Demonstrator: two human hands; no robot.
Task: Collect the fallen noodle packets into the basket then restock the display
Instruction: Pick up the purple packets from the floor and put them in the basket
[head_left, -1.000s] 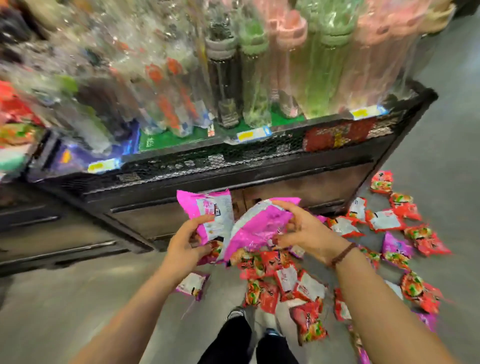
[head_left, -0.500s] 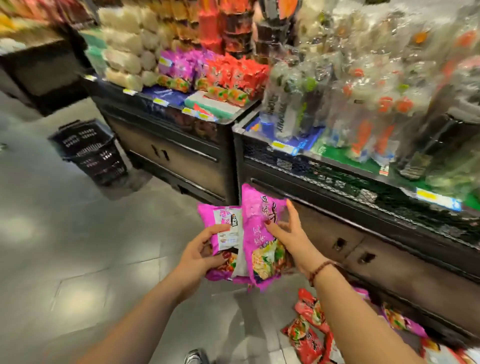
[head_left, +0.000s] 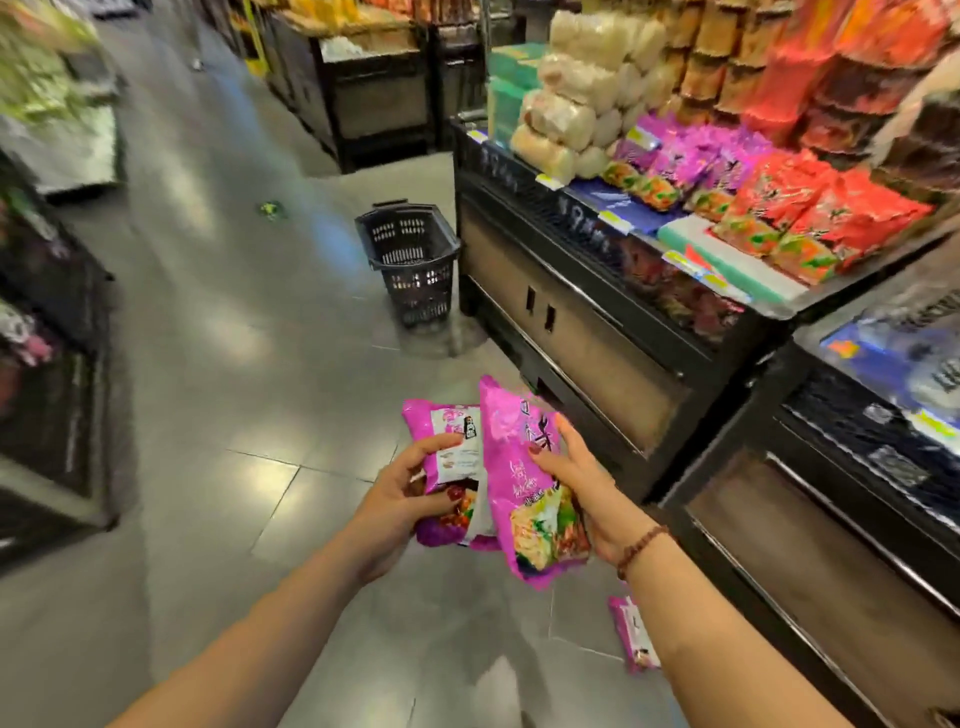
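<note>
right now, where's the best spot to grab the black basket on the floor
Probably the near top rim of the basket, hooked from above on the open aisle side: it stands upright with its mouth open, and the display cabinet sits close beside its other side.

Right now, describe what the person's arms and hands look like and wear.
Both forearms are bare, with no sleeves in view and no gloves. The left hand and right hand have dark red painted nails on their fingers. A reddish-brown beaded bracelet circles the right wrist.
</note>
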